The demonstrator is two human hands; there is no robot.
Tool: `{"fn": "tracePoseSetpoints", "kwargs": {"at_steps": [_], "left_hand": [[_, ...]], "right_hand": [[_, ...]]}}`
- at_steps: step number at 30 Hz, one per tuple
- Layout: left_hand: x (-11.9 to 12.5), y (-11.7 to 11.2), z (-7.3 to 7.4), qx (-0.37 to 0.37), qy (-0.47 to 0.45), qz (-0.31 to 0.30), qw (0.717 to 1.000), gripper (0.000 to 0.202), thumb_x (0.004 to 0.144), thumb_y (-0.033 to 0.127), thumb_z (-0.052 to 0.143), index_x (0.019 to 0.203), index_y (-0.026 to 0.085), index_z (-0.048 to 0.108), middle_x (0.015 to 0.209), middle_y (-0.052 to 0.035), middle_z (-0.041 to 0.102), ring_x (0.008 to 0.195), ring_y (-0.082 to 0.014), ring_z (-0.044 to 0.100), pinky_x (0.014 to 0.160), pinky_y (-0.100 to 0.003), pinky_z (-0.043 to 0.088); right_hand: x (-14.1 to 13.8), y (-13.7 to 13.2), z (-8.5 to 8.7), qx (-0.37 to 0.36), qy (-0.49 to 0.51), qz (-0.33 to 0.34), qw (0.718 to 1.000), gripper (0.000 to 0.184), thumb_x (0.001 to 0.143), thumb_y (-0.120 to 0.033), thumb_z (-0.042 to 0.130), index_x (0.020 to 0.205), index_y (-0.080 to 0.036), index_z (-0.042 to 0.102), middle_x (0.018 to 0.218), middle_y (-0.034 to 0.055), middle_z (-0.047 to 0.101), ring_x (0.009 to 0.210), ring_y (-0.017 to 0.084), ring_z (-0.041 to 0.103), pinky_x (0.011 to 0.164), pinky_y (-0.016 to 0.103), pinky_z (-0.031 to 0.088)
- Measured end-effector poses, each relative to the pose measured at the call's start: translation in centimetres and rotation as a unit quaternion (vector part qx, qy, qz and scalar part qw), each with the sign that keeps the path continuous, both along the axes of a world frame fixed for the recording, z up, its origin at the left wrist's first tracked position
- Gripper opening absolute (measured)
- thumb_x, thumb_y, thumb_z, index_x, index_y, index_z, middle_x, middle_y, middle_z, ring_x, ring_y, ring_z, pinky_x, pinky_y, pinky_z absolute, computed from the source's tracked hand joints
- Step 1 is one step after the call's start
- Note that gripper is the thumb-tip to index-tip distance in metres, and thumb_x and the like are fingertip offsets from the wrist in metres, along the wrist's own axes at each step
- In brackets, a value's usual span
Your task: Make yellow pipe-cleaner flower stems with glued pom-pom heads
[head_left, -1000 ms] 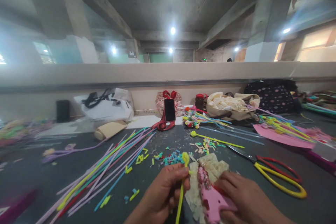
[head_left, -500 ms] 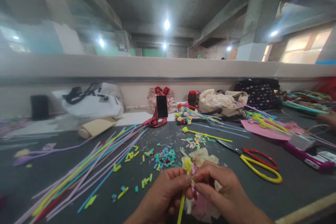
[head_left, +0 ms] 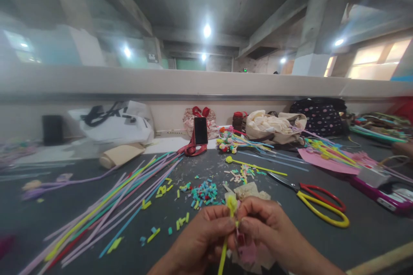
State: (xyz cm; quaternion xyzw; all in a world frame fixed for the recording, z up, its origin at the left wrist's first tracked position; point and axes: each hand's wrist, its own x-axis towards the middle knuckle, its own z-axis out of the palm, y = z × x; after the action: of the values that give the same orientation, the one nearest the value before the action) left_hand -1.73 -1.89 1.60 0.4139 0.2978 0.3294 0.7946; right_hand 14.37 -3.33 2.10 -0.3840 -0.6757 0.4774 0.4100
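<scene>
Low in the middle of the view, both hands meet at a yellow flower stem (head_left: 223, 254) with a lumpy yellow head, which looks like pipe cleaner. My left hand (head_left: 206, 234) is closed round this stem, its thumb and finger just under the head. My right hand (head_left: 266, 225) is pinched closed against the stem at the same spot; whether a small separate piece sits in its fingertips is hidden. Beneath my hands lie crumpled beige scraps (head_left: 250, 190) and a pink scrap (head_left: 248, 252). A similar yellow flower stem (head_left: 258, 166) rests beyond them on the dark table.
Scissors (head_left: 318, 204) with red and yellow handles lie at the right. Cut bits (head_left: 204, 192) are scattered at centre, long coloured stems (head_left: 112, 210) at left. A phone (head_left: 200, 131) leans upright behind; bags (head_left: 274, 124) line the back. Another person's hand (head_left: 403, 148) shows at the far right.
The view has shifted slightly. My right fingers have moved a little at the stem below the yellow head; my left hand keeps its hold.
</scene>
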Motion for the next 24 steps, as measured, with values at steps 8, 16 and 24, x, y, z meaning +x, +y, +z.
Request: {"fn": "tracePoseSetpoints", "kwargs": {"at_steps": [8, 16, 24], "left_hand": [[0.1, 0.8, -1.6, -0.047, -0.016, -0.015, 0.999, 0.027, 0.067, 0.033, 0.061, 0.054, 0.011, 0.053, 0.036, 0.0052, 0.043, 0.025, 0.0003, 0.025, 0.029, -0.015, 0.009], [0.5, 0.2, -0.2, -0.073, -0.047, 0.067, 0.994, 0.027, 0.068, 0.030, 0.061, 0.053, 0.010, 0.052, 0.037, 0.0057, 0.043, 0.026, 0.0017, 0.027, 0.028, -0.010, 0.015], [0.1, 0.9, -0.9, -0.036, 0.024, 0.070, 0.997, 0.026, 0.064, 0.035, 0.063, 0.063, 0.009, 0.059, 0.043, 0.0020, 0.054, 0.025, 0.0003, 0.030, 0.028, -0.012, 0.015]], "right_hand": [[0.3, 0.3, -0.3, 0.179, -0.121, -0.098, 0.971, 0.009, 0.077, -0.022, 0.053, 0.072, -0.017, 0.060, 0.066, -0.0002, 0.057, 0.058, 0.012, 0.052, 0.054, 0.021, 0.040], [0.0, 0.6, -0.4, 0.085, -0.053, -0.077, 0.992, 0.014, 0.079, -0.027, 0.049, 0.072, -0.017, 0.056, 0.060, -0.0021, 0.056, 0.053, 0.011, 0.053, 0.051, 0.021, 0.042], [0.5, 0.8, -0.2, 0.039, -0.014, -0.063, 0.997, 0.019, 0.078, -0.033, 0.053, 0.070, -0.016, 0.056, 0.056, -0.0042, 0.053, 0.048, 0.009, 0.049, 0.047, 0.019, 0.038]]}}
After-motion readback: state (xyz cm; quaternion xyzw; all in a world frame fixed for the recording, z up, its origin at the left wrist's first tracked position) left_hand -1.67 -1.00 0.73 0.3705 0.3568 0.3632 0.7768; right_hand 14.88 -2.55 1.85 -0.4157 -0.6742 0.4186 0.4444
